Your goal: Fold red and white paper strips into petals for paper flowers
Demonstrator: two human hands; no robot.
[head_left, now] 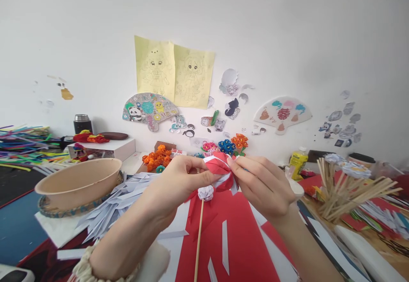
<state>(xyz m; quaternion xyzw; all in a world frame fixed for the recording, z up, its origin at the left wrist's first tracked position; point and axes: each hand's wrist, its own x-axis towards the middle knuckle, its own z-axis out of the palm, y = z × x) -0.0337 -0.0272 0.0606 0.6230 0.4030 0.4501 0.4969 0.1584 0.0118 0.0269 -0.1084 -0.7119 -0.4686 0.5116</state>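
Observation:
Between my two hands is a red and white folded paper flower [220, 169], raised above the table. My left hand [187, 175] pinches its left side between thumb and fingers. On its right edge, the fingertips of my right hand [260, 182] press the paper. Just below lies a wooden stick [198, 239] topped with a crumpled white paper ball [205, 193]. Under them is red paper [246, 235], with white paper strips [225, 248] on it.
Left are a beige basin [79, 184] and a pile of white paper strips [119, 201]. Orange flowers [156, 158] stand behind my hands. On the right are a yellow bottle [298, 162] and a bunch of wooden sticks [341, 188]. A white wall [204, 9] rises behind.

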